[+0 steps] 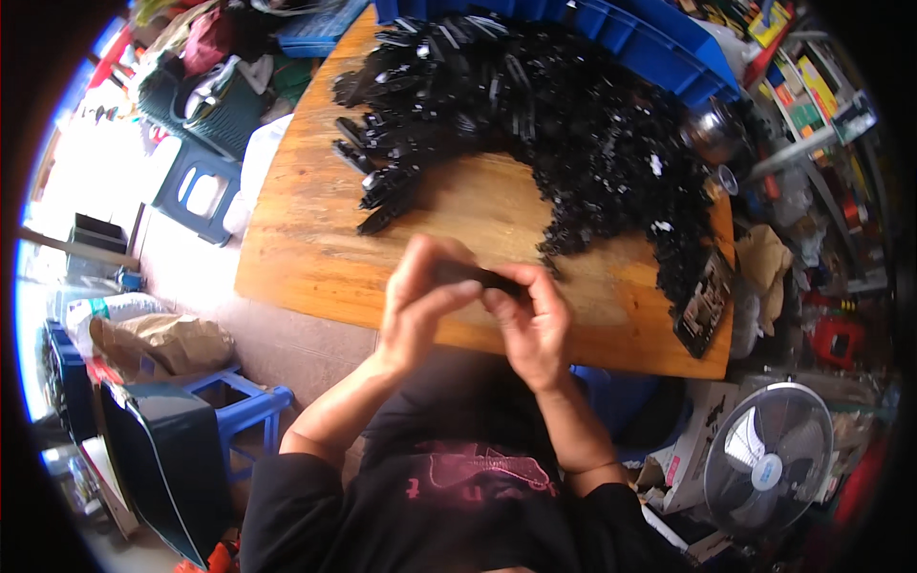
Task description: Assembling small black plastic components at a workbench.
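Observation:
Close together above the near edge of the wooden table (306, 239), my left hand (420, 296) and my right hand (531, 325) both grip one dark, elongated plastic-looking part (497, 281). Fingers cover much of it, and motion blurs the left hand, so its exact kind does not show. Beyond my hands spreads a big heap of small black parts (611, 153). Longer black pieces (392, 186) lie at the heap's left side, some in a loose stack.
A blue crate (659, 43) stands behind the heap. At the table's right edge lies a shallow black tray (705, 304), near a shiny metal pot (714, 132). A fan (767, 470) stands at lower right, a blue stool (250, 411) at lower left.

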Available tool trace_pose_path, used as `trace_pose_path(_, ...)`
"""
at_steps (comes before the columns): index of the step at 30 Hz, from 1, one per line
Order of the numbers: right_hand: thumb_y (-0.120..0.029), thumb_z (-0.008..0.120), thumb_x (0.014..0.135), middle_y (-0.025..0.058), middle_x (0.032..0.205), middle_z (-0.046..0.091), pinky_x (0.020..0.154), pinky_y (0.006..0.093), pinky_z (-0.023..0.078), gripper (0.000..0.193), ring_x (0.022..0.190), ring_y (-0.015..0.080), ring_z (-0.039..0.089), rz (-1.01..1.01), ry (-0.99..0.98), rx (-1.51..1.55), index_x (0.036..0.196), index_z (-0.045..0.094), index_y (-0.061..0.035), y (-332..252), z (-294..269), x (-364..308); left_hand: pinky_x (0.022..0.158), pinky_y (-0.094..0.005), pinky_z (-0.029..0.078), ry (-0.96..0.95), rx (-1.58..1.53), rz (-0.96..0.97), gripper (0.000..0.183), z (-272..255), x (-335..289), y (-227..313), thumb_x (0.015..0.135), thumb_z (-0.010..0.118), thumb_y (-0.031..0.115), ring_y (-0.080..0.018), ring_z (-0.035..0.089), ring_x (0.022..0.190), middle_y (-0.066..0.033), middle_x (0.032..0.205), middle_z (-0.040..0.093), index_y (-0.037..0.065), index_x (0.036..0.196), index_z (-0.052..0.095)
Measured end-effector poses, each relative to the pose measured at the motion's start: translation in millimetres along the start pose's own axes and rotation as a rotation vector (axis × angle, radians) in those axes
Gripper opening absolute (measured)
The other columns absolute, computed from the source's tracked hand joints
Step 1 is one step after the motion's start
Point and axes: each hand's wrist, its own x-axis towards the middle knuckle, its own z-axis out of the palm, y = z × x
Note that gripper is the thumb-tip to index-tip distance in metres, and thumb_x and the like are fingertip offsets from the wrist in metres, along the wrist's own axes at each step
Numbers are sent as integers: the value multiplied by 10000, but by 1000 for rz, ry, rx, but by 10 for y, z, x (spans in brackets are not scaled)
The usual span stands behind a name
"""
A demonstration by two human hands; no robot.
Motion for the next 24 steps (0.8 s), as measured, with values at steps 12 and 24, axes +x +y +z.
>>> trace_pose_path(12, -47, 689, 736, 91, 842, 557, 719, 386, 435, 177, 806, 271, 546, -327, 164, -1069, 893, 606, -42, 86, -529, 165, 697, -380, 466, 354, 1390, 275, 238, -691, 461, 315, 776, 657, 168, -281, 604, 826, -131, 891, 569, 18, 936, 563)
trace_pose_path(24, 6, 717, 703, 78, 821, 576, 682, 345, 479, 187, 775, 256, 584, -294, 13, -708, 862, 635, -47, 25, -665, 43, 698, -342, 454, 94, 1606, 495, 145, -644, 345, 222, 776, 656, 81, -238, 564, 808, -86, 775, 577, 72, 891, 568)
